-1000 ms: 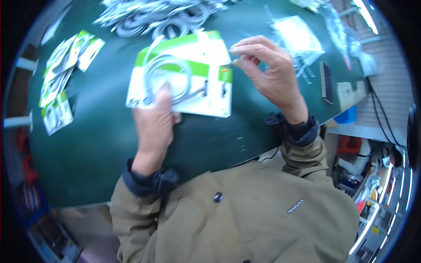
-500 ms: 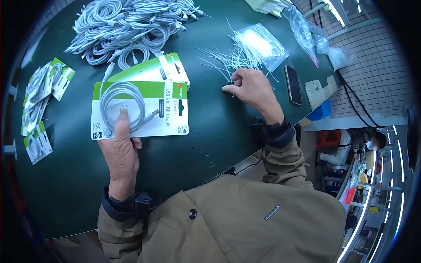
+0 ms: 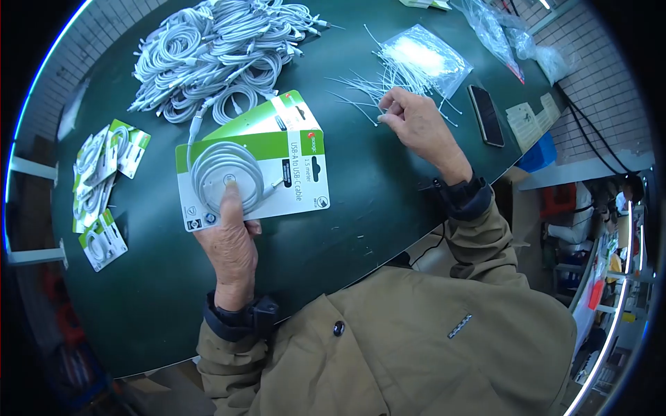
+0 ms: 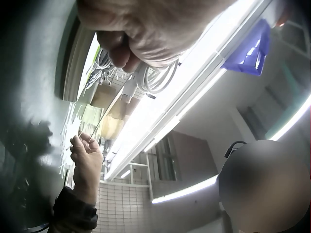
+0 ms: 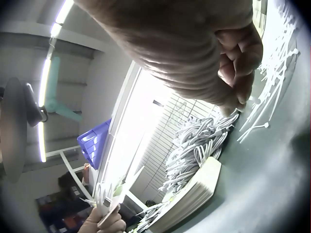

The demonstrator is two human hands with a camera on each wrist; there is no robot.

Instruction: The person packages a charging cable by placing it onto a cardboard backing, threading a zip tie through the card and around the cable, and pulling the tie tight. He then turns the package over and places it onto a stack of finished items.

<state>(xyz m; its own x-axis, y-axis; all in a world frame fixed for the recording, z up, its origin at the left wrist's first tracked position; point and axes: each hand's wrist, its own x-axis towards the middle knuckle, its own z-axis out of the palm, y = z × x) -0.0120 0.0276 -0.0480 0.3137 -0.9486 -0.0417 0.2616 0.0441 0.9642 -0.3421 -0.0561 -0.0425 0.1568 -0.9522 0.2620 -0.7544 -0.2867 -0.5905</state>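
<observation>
In the head view, my left hand [image 3: 232, 253] grips a white and green card [image 3: 305, 191] printed for a USB-A to USB-C cable. Its thumb presses a coiled white cable [image 3: 200, 173] against the card's face, and one plug sticks up past the top edge. My right hand [image 3: 424, 128] is at the near edge of a loose spread of white cable ties [image 3: 357, 87]. Its thumb and fingertips pinch a cable tie, which shows as a thin line [image 4: 108, 112] rising from the fingers in the left wrist view.
Behind the held card lies a stack of similar cards [image 3: 239, 128]. A big heap of coiled cables [image 3: 208, 55] covers the back. Carded cables [image 3: 94, 173] lie at left. A clear plastic bag [image 3: 427, 59], a phone [image 3: 485, 116] and paper slips [image 3: 531, 118] are at right.
My right hand has moved from beside the card to the cable ties, where its fingers have closed together. My left hand still holds the card and cable, and the head view has shifted.
</observation>
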